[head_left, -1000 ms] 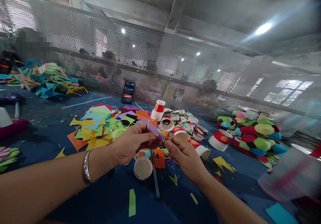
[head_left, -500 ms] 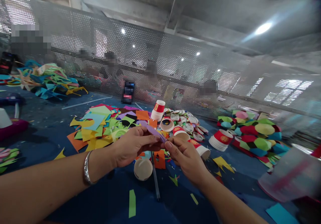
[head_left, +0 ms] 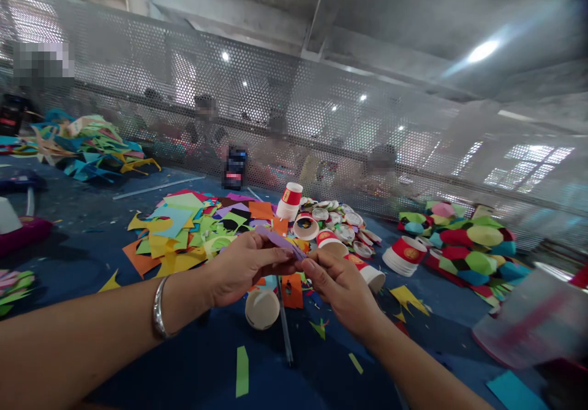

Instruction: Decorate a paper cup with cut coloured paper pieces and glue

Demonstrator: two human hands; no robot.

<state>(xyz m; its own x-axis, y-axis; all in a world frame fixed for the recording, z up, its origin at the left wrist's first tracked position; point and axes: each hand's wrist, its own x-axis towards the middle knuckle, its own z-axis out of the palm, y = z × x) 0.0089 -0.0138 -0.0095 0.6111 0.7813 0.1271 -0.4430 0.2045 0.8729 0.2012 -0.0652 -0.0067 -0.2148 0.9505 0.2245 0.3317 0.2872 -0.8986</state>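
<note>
Between my two hands, above the middle of the table, is a small stack of purple paper (head_left: 278,239). My left hand (head_left: 245,264), with a silver bracelet at the wrist, pinches it from the left, thumb on top. The fingers of my right hand (head_left: 337,281) are closed on the stack's right end; the fingertips are partly hidden. Below my hands, a paper cup (head_left: 262,310) lies with its opening towards me, beside a clear glue stick (head_left: 285,330). An orange paper scrap (head_left: 293,292) lies just under the purple paper.
Coloured paper scraps (head_left: 172,220) heap up left of centre. Red and white paper cups (head_left: 405,255) and a pile of bottle-cap-like discs (head_left: 340,214) lie right of centre. Farther right stand a translucent tub (head_left: 528,318) and colourful paper shapes (head_left: 482,238). A perforated metal panel (head_left: 275,91) borders the back.
The purple paper has tilted slightly, with its layers a little more fanned. Both hands stay in nearly the same place and keep their hold.
</note>
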